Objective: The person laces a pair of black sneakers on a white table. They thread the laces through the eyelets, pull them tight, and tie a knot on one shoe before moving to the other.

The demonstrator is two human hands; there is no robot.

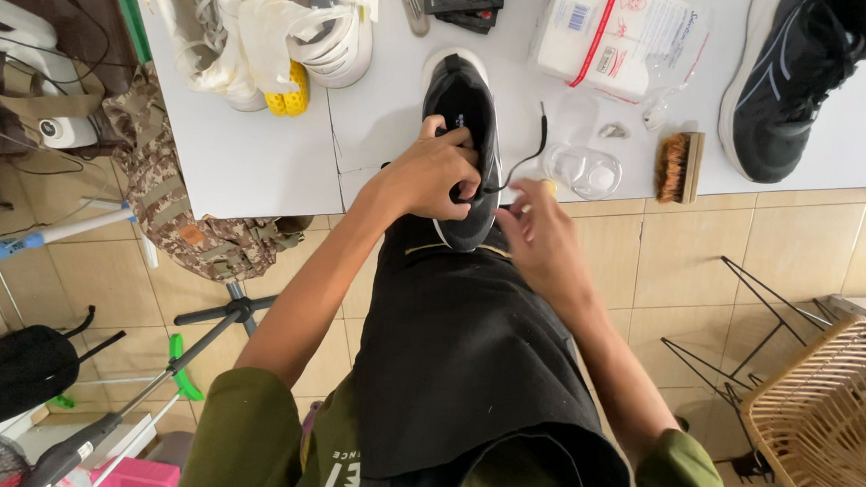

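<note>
Both hands work a black sneaker (pixel 466 125) propped between lap and near table edge (pixel 257 178): left hand (pixel 427 178) grips its tongue area, right hand (pixel 543 242) pinches the black lace (pixel 529 154), so lacing seems underway, needing careful threading.

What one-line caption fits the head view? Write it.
Both hands, left and right, lace a black mesh sneaker.

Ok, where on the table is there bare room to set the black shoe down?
Bare patches: the near left corner of the table, below the white sneakers; and between the brush and the other black shoe. Crowded: around the glass bowl and plastic pack, beside the held shoe.
</note>
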